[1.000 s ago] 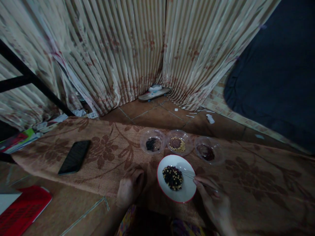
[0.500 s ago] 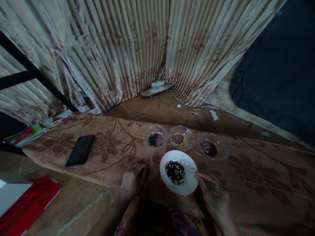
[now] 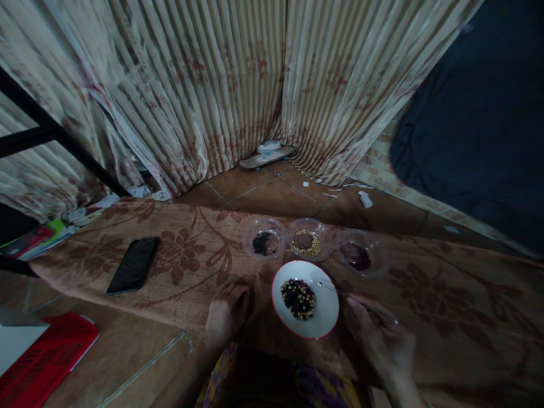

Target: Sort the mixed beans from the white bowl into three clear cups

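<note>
A white bowl with a red rim [image 3: 329, 309] stands in front of me, with a mixed heap of dark and pale yellow beans [image 3: 298, 298] on its left side. My right hand [image 3: 378, 334], at the bowl's right, pinches metal tweezers [image 3: 334, 288]. Their thin tips reach over the bowl, apart from the heap, and I make out nothing between them. My left hand [image 3: 227, 311] lies loosely curled on the cloth left of the bowl, holding nothing visible. Behind the bowl stand three clear cups: one with black beans [image 3: 261, 243], one with yellow beans [image 3: 306, 243], one with dark red beans [image 3: 360, 258].
A black phone [image 3: 134, 265] lies on the brown patterned tablecloth [image 3: 178, 289] to the left. Papers and booklets [image 3: 46, 235] are at the far left end. Beyond the table are a skateboard [image 3: 267, 157], small litter on the tiles and striped curtains [image 3: 221, 85]. A red box [image 3: 55, 351] stands lower left.
My right hand has drawn a little to the right and down, and the tweezers' tips are farther from the heap. My left hand stays put. The whole view has shifted slightly.
</note>
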Available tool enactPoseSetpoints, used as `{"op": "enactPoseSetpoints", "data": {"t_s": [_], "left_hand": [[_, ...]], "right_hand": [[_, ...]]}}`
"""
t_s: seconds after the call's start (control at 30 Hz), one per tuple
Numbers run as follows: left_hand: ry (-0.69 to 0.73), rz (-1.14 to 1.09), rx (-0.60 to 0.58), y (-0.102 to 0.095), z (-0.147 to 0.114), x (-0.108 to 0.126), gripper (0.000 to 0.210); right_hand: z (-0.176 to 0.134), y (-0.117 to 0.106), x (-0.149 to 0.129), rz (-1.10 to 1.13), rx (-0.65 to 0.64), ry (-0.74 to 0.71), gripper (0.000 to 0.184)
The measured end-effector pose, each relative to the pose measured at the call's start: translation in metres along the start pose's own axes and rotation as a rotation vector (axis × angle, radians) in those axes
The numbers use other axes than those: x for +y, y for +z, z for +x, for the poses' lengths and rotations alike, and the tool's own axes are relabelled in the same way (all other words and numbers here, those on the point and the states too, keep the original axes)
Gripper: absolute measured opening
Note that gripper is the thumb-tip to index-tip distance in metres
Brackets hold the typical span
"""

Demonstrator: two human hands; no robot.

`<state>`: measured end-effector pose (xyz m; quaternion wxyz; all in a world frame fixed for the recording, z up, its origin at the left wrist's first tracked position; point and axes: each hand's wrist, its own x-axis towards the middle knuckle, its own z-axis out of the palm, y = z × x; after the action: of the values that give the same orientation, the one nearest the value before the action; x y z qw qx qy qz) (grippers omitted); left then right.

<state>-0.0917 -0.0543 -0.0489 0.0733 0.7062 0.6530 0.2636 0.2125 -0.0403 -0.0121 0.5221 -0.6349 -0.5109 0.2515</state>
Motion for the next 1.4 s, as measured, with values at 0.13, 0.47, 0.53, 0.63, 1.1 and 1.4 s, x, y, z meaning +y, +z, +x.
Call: {"op": "enactPoseSetpoints", "data": {"t_s": [0.13, 0.47, 0.53, 0.63, 1.1, 1.4], "left_hand": [[0.018, -0.003, 0.029, 0.0, 0.0, -0.002, 0.02], [0.077, -0.015, 0.107, 0.001, 0.0, -0.007, 0.018], [0.068, -0.018, 0.087, 0.0, 0.0, -0.005, 0.018], [0.045, -0.021, 0.048, -0.001, 0.0, -0.003, 0.019], [0.032, -0.01, 0.03, -0.001, 0.0, 0.0, 0.019], [0.02, -0.011, 0.012, 0.001, -0.001, -0.002, 0.017]], "right_hand": [[0.024, -0.017, -0.013, -0.04, 0.176, -0.04, 0.029], [0.08, -0.037, 0.008, -0.045, 0.312, -0.138, 0.034], [0.064, -0.031, 0.004, -0.013, 0.296, -0.129, 0.031], [0.034, -0.019, -0.002, 0.006, 0.145, -0.05, 0.027], [-0.002, 0.007, 0.003, -0.089, -0.18, -0.084, 0.024], [-0.004, 0.015, -0.001, -0.064, -0.188, -0.11, 0.023]]}}
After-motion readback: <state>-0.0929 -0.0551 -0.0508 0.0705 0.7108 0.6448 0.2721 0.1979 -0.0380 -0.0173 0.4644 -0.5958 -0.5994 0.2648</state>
